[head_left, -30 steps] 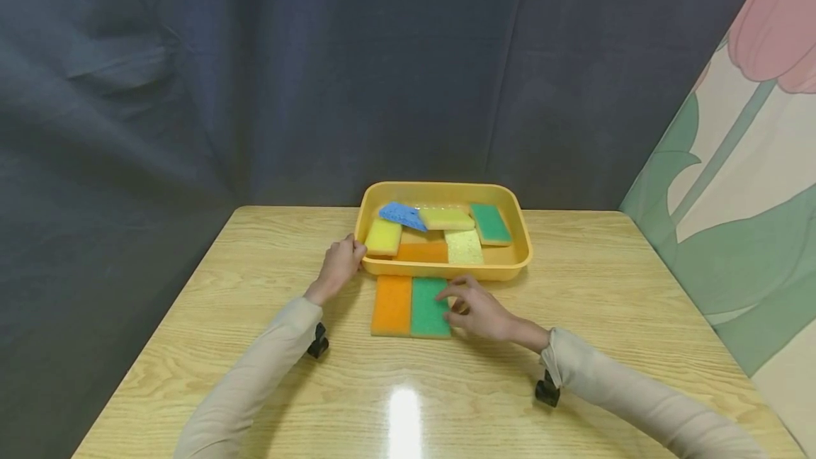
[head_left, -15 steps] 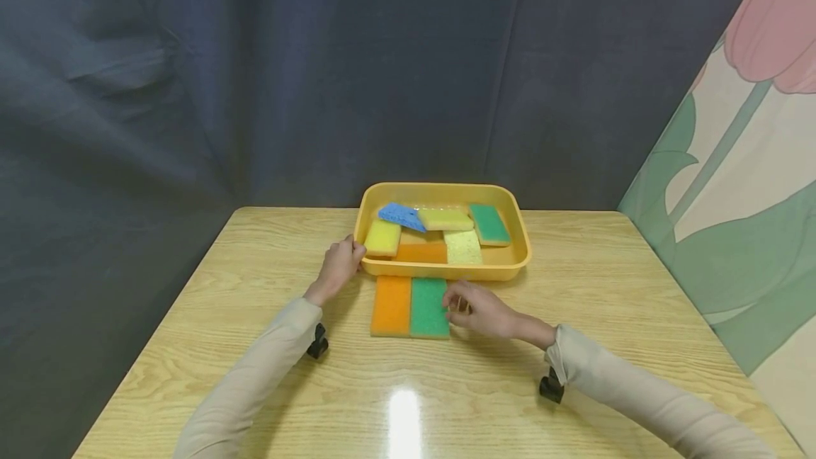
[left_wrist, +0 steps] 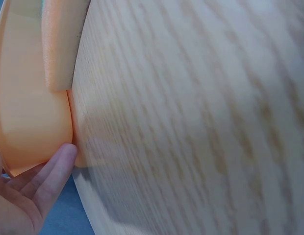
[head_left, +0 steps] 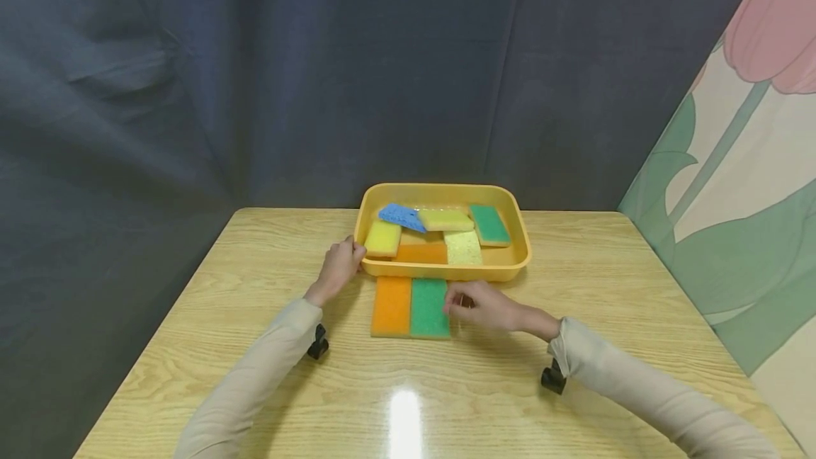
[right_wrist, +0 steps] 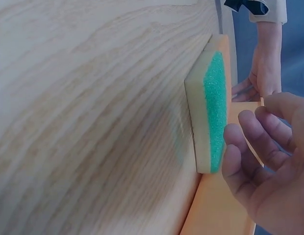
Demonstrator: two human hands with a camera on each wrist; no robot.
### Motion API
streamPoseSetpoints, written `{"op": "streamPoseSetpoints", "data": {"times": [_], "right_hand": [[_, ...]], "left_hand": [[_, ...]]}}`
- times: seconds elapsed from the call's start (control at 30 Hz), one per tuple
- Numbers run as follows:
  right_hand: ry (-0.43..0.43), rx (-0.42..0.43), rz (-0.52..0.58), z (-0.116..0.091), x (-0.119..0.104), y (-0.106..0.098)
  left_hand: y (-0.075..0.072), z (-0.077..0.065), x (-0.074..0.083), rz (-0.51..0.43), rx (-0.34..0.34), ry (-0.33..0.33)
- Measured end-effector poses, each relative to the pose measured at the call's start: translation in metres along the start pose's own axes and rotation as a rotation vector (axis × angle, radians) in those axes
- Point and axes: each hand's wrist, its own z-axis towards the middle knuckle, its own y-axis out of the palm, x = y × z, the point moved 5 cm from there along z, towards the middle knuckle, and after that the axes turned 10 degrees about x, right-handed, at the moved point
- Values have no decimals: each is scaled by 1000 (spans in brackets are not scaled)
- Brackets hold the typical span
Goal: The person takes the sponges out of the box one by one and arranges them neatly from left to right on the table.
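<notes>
My left hand (head_left: pixel 340 265) grips the front left corner of a yellow plastic tray (head_left: pixel 446 273); in the left wrist view its fingers (left_wrist: pixel 56 171) press on the outer wall. Against the front of that tray lie two scouring sponges side by side on the table, one orange (head_left: pixel 392 307) and one green (head_left: pixel 428 312). Just right of the green one, my right hand (head_left: pixel 487 307) hovers with loosely curled fingers and nothing between them. The right wrist view shows its fingertips close beside the green face, over the pale foam edge.
Inside the tray are several sponges: blue (head_left: pixel 401 216), yellow (head_left: pixel 382 239), yellow-green (head_left: pixel 446 219), green (head_left: pixel 489 224), pale yellow (head_left: pixel 463 248) and orange (head_left: pixel 421 253). A dark curtain (head_left: pixel 382 76) hangs behind the wooden table (head_left: pixel 586 268). Flowered fabric (head_left: pixel 746 232) stands at the right.
My right hand has drawn back slightly to the right from over the green sponge, its fingers coming closer together. The left hand, tray and sponges stay put.
</notes>
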Motion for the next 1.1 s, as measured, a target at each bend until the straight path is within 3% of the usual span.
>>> {"op": "streamPoseSetpoints", "data": {"times": [0.2, 0.73, 0.87, 1.1], "right_hand": [[-40, 34, 13, 2, -3, -3], [-39, 125, 27, 4, 2, -9], [-22, 202, 13, 8, 2, -13], [-58, 417, -40, 14, -10, -26]], "left_hand": [[0, 0, 0, 5, 3, -6], [0, 0, 2, 13, 2, -8], [0, 1, 2, 17, 5, -8], [0, 1, 2, 13, 1, -10]]}}
